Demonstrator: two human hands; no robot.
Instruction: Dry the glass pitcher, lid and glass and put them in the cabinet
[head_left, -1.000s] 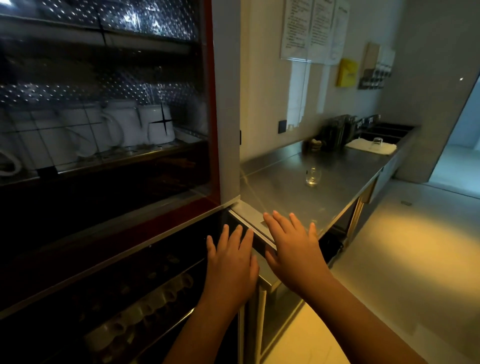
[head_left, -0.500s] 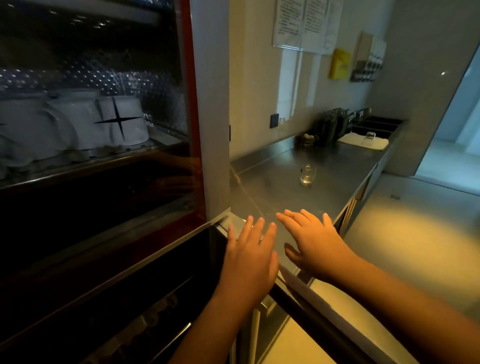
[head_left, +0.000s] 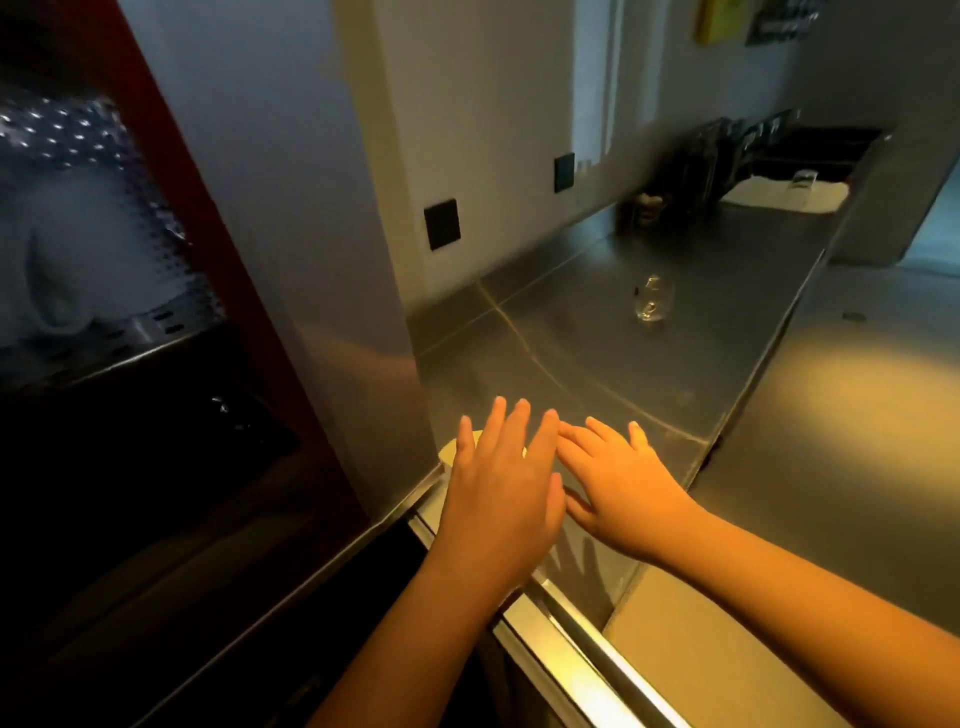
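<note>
Both hands are stretched out flat, palms down, over the near end of a long brushed stainless-steel counter (head_left: 727, 322). The left hand (head_left: 501, 488) has its fingers straight and a little spread, holding nothing; the right hand (head_left: 626, 493) lies just beside it, equally flat and empty, its fingertips almost meeting the left hand's forefinger. Whether the palms press on the metal or float just above it, I cannot tell. A pale rounded shape (head_left: 448, 451) peeks out from under the left hand's little finger; it is too hidden to name.

Well beyond the hands, a small clear drinking glass (head_left: 652, 300) stands upright and alone on the dull, smooth steel, catching a few glints. At the far end lies a white folded cloth (head_left: 769, 195) with a second clear glass (head_left: 803, 180) on it.

To the left rises the tall cabinet (head_left: 291, 218), with a smooth grey side, a dark red door frame and a glass pane. Behind the pane, blurred white ceramic mugs (head_left: 57, 291) sit on a perforated metal shelf. A square black wall socket (head_left: 441, 224) is set in the pale wall above the counter.
</note>
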